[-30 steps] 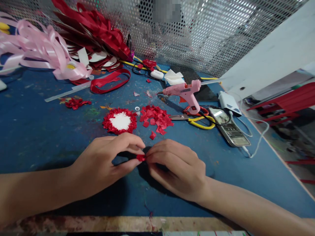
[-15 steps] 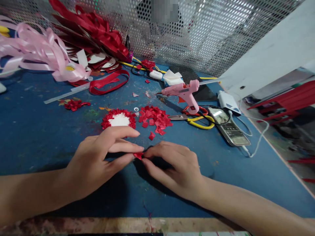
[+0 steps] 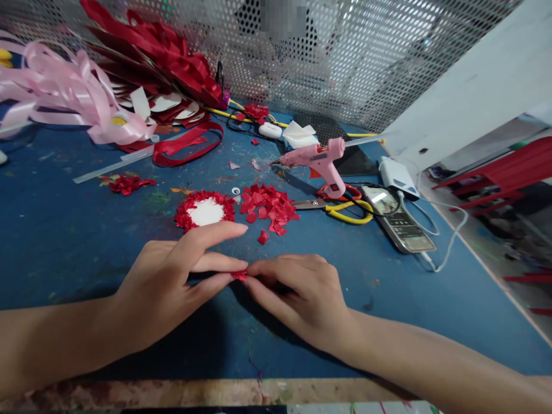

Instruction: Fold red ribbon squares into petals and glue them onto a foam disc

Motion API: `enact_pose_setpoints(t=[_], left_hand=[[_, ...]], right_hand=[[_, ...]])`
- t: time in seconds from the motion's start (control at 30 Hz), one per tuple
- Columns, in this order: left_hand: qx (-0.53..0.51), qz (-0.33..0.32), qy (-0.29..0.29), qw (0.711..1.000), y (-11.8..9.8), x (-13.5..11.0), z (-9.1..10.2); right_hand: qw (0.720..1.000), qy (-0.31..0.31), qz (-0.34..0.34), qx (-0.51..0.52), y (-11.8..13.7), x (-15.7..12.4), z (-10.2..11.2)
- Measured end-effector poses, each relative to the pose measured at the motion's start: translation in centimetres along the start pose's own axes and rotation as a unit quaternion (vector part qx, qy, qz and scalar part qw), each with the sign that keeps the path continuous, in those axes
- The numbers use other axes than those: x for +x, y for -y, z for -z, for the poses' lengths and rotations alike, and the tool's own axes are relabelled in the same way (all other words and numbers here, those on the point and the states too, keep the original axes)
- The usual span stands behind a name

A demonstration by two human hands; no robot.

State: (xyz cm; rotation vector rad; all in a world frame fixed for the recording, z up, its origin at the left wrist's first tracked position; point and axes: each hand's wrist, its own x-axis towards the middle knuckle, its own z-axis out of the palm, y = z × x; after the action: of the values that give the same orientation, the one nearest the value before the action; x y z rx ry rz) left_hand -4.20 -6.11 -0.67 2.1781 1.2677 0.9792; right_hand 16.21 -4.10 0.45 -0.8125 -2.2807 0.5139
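Between the fingertips of both hands is a small piece of red crepe paper (image 3: 238, 275), crumpled and partly hidden. My left hand (image 3: 176, 270) pinches it from the left, thumb against a finger, with the index finger stretched out above. From the right, my right hand (image 3: 304, 293) grips the same piece between thumb and index finger. Just beyond the left hand lies a white disc (image 3: 206, 213) edged with a ring of ruffled red paper (image 3: 184, 211). Beside it are a pile of red paper squares (image 3: 273, 207) and a googly eye (image 3: 236, 191).
A pink glue gun (image 3: 319, 158) stands behind scissors with yellow handles (image 3: 351, 213). To the right lie a phone (image 3: 399, 221) and a white charger (image 3: 397, 177) with cables. Pink ribbon (image 3: 64, 92) and red ribbon (image 3: 190, 146) lie at the left, before a perforated metal panel (image 3: 345, 63).
The red paper piece looks more crumpled between the fingertips. My right hand has come slightly closer to the left. The whole view has shifted a little.
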Motion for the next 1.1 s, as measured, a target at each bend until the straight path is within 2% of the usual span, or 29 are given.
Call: enact_pose_setpoints(t=[0.2, 0.4, 0.63, 0.9, 1.1], left_hand=[[0.049, -0.007, 0.001, 0.999, -0.15, 0.15, 0.08], [0.060, -0.043, -0.017, 0.997, 0.07, 0.08, -0.20], [0.017, -0.007, -0.044, 0.999, -0.07, 0.38, -0.28], [0.006, -0.024, -0.026, 0.999, 0.12, 0.23, -0.26], [0.010, -0.028, -0.012, 0.999, 0.37, 0.11, -0.36]], right_hand=[[1.000, 0.001, 0.012, 0.012, 0.02, 0.01, 0.00], [1.000, -0.005, 0.028, 0.006, -0.17, 0.14, -0.25], [0.999, -0.020, 0.032, 0.010, -0.06, 0.17, -0.05], [0.999, -0.009, -0.046, 0.027, 0.11, 0.13, 0.05], [0.997, 0.000, -0.058, 0.051, -0.03, 0.40, -0.03]])
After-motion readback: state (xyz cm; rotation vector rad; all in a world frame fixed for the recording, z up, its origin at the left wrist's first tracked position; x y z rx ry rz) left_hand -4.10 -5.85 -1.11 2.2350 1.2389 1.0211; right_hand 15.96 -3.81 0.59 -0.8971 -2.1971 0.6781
